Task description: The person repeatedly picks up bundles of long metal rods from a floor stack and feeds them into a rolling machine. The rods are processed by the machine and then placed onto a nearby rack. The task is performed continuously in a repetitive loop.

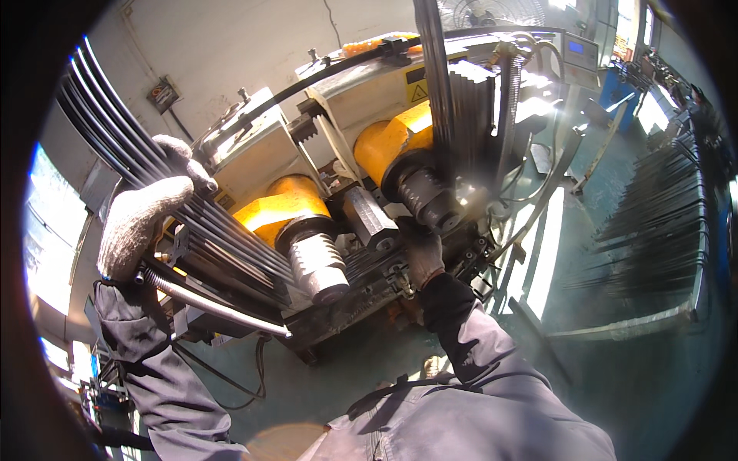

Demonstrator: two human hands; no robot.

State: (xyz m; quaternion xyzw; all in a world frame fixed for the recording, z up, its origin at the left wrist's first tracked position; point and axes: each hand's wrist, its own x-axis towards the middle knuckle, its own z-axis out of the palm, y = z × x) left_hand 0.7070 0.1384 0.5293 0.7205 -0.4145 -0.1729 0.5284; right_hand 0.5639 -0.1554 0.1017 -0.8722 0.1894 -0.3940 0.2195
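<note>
"Rods: where are they held?"

"On the left, as a slanting bundle, by the gloved left hand, its fingers curled around them; their lower ends are seen just beside a ridged roller."

"And the right hand?"

"Placed at the near side of the machine, beside a metal block; with the fingers partly hidden, neither opening nor grasp can be told."

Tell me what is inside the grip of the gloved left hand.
A bundle of long dark rods runs through the left hand, showing on either side of it. The stretch covered by the gloved fingers and palm cannot be seen.
</note>
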